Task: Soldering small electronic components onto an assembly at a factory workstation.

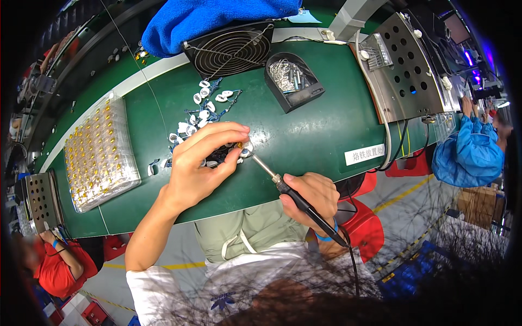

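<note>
My left hand (197, 163) is raised just over the green workbench (337, 108), thumb and fingertips pinched on a small white round part (247, 149) with a yellowish bit at its side. In my right hand (318, 194) is a soldering iron (299, 200), gripped by its black handle. The iron's metal shaft points up and left, and its tip meets or nearly meets the white part; contact is too small to tell. Beyond and partly beneath my left hand lies a loose pile of white oval parts (204, 114) with dark blue strips.
A clear plastic tray (132, 168) of gold-coloured pieces stands at left. Toward the back are a black fan (231, 53), a blue towel (217, 22) and a black holder (303, 98) with metal shavings. A perforated metal box (399, 106) and cables stand right. Other people sit on both sides.
</note>
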Motion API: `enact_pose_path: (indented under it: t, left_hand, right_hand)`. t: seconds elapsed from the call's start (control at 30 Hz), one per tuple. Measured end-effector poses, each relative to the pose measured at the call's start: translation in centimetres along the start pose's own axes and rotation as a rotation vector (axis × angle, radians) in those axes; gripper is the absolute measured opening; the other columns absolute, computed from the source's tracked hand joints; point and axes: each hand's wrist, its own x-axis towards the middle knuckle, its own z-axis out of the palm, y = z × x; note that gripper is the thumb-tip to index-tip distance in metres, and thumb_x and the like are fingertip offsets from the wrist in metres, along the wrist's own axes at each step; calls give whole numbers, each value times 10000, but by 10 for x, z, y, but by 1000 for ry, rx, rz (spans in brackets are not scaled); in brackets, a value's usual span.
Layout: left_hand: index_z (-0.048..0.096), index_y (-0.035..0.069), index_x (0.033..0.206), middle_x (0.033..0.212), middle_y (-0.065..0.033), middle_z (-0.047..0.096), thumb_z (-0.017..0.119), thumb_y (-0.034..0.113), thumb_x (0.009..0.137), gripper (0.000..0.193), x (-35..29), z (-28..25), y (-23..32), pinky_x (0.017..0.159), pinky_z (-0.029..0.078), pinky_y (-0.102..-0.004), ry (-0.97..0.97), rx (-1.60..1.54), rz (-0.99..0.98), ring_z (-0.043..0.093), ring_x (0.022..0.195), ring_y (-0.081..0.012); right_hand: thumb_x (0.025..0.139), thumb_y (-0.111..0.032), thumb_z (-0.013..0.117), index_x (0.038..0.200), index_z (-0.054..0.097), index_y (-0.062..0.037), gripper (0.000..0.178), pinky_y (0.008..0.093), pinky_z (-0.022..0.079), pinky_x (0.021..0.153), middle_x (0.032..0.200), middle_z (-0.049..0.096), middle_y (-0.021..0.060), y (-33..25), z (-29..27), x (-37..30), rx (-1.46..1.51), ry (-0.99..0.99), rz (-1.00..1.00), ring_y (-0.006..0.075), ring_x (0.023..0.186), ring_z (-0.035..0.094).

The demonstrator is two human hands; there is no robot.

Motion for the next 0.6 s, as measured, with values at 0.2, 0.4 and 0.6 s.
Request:
enact_pose_path:
  t: [0.2, 0.4, 0.6]
  left_hand:
    - [733, -8, 1099, 1143, -143, 742, 750, -125, 794, 328, 0, -1, -1, 870, 607, -342, -10, 14, 10, 739, 1011, -263]
    - [737, -6, 1093, 1141, -138, 742, 750, -122, 796, 320, 0, -2, -1, 869, 606, -342, -2, 7, -6, 738, 1011, -261]
    - [740, -2, 1088, 1140, -136, 742, 752, -121, 794, 317, 0, -1, 1, 867, 607, -343, -8, 29, -10, 738, 1015, -262]
  right_hand:
    - [776, -98, 830, 1092, 726, 42, 361, 357, 544, 611, 768, 694, 122, 0, 0, 1, -18, -7, -21, 275, 612, 652]
    - [782, -97, 829, 1101, 721, 45, 365, 362, 547, 612, 767, 694, 125, 1, 0, 1, -8, -15, -19, 278, 613, 655]
    - [778, -92, 826, 1101, 717, 50, 370, 364, 546, 602, 754, 683, 128, 0, 0, 1, -7, -25, -13, 281, 604, 651]
